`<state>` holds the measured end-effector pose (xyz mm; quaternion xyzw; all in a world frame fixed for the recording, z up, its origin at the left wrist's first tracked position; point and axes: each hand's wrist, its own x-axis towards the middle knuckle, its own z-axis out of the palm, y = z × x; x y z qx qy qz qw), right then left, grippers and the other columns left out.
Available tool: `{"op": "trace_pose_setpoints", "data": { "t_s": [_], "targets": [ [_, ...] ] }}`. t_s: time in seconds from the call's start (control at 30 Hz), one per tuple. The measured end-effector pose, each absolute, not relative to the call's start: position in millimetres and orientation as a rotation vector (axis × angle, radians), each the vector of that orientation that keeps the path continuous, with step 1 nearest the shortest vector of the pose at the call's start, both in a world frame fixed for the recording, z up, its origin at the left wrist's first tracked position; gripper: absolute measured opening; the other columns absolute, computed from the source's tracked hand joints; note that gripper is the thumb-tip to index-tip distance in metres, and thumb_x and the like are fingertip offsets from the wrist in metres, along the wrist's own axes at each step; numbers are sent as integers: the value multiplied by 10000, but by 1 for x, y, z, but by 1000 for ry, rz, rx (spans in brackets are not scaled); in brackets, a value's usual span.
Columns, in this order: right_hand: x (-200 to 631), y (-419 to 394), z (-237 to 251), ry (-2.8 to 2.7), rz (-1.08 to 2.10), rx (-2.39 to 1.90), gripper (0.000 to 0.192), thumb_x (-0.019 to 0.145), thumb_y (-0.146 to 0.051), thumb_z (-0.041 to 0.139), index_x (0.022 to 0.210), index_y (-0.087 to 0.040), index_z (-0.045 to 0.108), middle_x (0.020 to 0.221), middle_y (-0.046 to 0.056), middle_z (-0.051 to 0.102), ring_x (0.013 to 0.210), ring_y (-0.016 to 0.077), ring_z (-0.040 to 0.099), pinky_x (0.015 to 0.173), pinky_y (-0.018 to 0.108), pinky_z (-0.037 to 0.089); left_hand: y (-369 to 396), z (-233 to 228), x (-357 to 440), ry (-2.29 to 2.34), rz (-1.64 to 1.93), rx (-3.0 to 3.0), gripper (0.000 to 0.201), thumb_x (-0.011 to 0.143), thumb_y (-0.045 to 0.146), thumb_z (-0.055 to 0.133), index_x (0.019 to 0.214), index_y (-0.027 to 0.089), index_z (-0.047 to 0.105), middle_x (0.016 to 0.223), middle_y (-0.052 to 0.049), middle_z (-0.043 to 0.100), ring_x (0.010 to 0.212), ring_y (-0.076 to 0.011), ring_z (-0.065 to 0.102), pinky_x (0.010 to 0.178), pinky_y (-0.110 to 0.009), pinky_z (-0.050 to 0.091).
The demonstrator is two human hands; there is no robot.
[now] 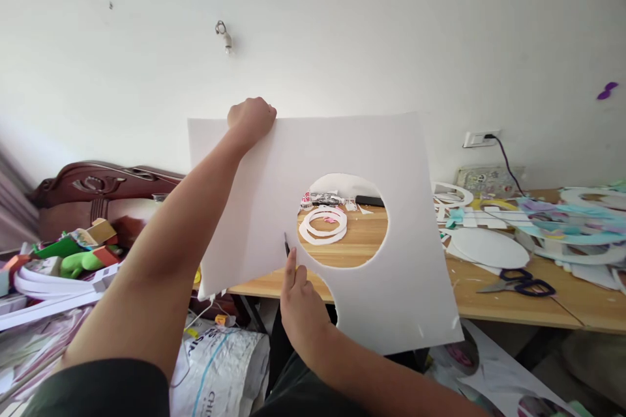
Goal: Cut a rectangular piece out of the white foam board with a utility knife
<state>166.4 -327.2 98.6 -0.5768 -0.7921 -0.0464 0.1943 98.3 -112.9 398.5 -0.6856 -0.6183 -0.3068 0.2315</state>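
I hold a large white foam sheet (405, 208) upright in front of me, tilted toward the wooden table (518, 300). It has a big round hole cut through its middle and a curved notch in its lower edge. My left hand (251, 118) grips the sheet's top edge. Low against the sheet, my right hand (299, 296) is closed on a thin dark blade (286, 244) whose tip rests on the sheet just left of the hole. Through the hole I see white foam rings (323, 225) lying on the table.
Purple-handled scissors (521, 281), a white foam disc (489, 247) and pale blue and white cut-outs (572, 221) cover the table's right side. A wall socket with a cable (482, 139) is above. A wooden headboard (102, 182) and a cluttered pile (68, 260) stand at left; a printed sack (220, 371) lies below.
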Motion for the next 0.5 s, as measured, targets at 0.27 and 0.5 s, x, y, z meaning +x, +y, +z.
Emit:
{"op": "trace_pose_setpoints", "data": {
  "t_s": [0.27,0.5],
  "targets": [
    [171,-337,105,-2229,-150,-1607,736,756,61,411,1473,111,252,1019,214,633,712,218,655,608,302,584,-112,399,100,-1706,-850,-1883,263,874,315,492,658,190,575,651,-117,546,853,-387,623,828,-513,422],
    [171,-339,100,-2250,-124,-1655,739,781,45,439,1500,35,267,1029,193,627,755,211,664,619,279,570,-103,399,98,-1688,-952,-1919,258,845,243,549,591,208,522,624,-92,516,980,-392,591,891,-493,394]
  ]
}}
